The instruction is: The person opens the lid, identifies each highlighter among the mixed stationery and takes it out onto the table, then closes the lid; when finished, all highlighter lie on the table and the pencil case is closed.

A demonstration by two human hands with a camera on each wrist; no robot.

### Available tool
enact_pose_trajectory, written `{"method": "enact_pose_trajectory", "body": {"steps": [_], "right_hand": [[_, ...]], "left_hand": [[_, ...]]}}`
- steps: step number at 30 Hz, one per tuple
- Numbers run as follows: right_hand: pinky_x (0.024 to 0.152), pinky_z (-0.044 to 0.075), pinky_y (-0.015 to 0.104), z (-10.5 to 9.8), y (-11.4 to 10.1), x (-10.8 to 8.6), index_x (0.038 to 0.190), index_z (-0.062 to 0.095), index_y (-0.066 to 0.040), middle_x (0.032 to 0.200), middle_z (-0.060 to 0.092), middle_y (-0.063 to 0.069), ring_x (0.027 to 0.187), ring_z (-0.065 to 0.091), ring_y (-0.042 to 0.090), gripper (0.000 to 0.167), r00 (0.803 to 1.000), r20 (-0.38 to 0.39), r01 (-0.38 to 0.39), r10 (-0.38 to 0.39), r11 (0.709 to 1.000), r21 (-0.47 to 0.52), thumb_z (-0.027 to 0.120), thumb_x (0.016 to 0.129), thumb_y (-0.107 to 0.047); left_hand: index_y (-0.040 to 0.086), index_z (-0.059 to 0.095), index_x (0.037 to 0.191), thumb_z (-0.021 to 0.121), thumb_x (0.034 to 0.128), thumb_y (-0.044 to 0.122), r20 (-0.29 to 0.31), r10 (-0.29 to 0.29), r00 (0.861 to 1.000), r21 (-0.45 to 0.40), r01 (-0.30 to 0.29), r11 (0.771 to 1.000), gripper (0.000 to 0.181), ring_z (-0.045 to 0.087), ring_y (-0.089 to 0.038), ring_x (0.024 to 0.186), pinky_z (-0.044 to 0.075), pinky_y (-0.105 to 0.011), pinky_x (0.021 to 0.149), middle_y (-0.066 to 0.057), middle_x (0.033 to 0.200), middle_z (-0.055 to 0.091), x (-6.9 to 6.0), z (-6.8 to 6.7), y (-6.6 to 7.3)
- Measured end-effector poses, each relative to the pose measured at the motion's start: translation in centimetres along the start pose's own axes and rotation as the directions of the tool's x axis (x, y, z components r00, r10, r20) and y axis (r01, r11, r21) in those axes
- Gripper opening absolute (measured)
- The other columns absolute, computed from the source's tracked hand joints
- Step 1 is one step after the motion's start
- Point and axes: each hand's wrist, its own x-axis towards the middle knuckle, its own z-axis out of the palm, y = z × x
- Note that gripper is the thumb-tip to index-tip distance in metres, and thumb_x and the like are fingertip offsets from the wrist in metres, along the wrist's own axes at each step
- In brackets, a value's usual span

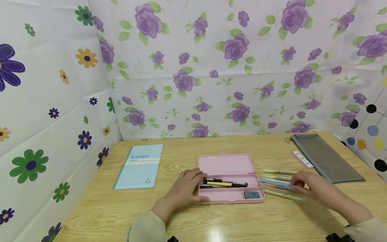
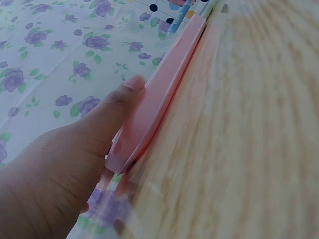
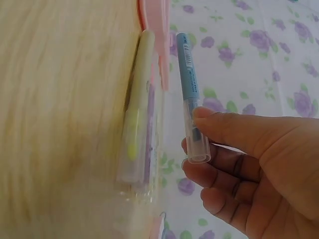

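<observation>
An open pink pencil case (image 1: 226,164) lies on the table, its lid folded back. My left hand (image 1: 187,188) grips its left end, with the thumb (image 2: 117,102) against the front wall. Black and yellow pens (image 1: 225,184) lie in the long compartment, and a dark grey eraser (image 1: 252,195) sits in the small front-right one. To the right of the case, my right hand (image 1: 317,188) pinches a blue highlighter (image 3: 187,69) by its clear cap, raised above the table in the right wrist view. Several other pale highlighters (image 1: 284,194) lie beside it, pointing toward the case.
A light blue notebook (image 1: 139,168) lies at the left. At the right back is a grey mesh zip pouch (image 1: 329,158), with a small white strip (image 1: 303,159) along its left edge. Flower-patterned cloth (image 1: 211,67) hangs behind the wooden table (image 1: 193,225).
</observation>
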Motion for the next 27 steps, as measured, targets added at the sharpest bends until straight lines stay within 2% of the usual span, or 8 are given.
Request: {"method": "enact_pose_trajectory", "body": {"steps": [9,20,27], "right_hand": [[0.057,0.046,0.020,0.9,1.2,-1.2,0.085,0.063,-0.024,0.080,0.056,-0.022,0.071,0.046,-0.012,0.013,1.000,-0.006,-0.026,0.026,1.000,0.002,0.074,0.083,-0.017],[0.058,0.047,0.019,1.2,1.9,-1.8,0.085,0.065,-0.019,0.081,0.056,-0.018,0.070,0.048,-0.011,0.006,0.992,0.080,-0.104,0.099,0.993,0.057,0.071,0.085,-0.018],[0.058,0.048,0.019,1.2,2.4,-1.6,0.085,0.066,-0.020,0.080,0.057,-0.017,0.069,0.049,-0.010,0.008,0.990,0.106,-0.104,0.097,0.992,0.065,0.072,0.083,-0.017]], "left_hand": [[0.018,0.047,0.142,0.062,0.0777,0.069,0.003,-0.004,1.000,0.000,0.004,1.000,0.083,0.037,-0.020,0.140,0.031,-0.042,0.117,-0.001,0.145,0.047,0.1,-0.2,0.0],[0.018,0.047,0.142,0.062,0.0771,0.069,0.002,-0.007,1.000,-0.005,0.007,1.000,0.084,0.038,-0.020,0.140,0.031,-0.042,0.116,-0.001,0.146,0.046,0.1,-0.2,0.0],[0.017,0.047,0.141,0.064,0.0773,0.067,-0.011,0.001,1.000,-0.008,-0.001,1.000,0.083,0.039,-0.022,0.138,0.033,-0.044,0.115,-0.003,0.145,0.047,0.0,-0.3,0.1]]}}
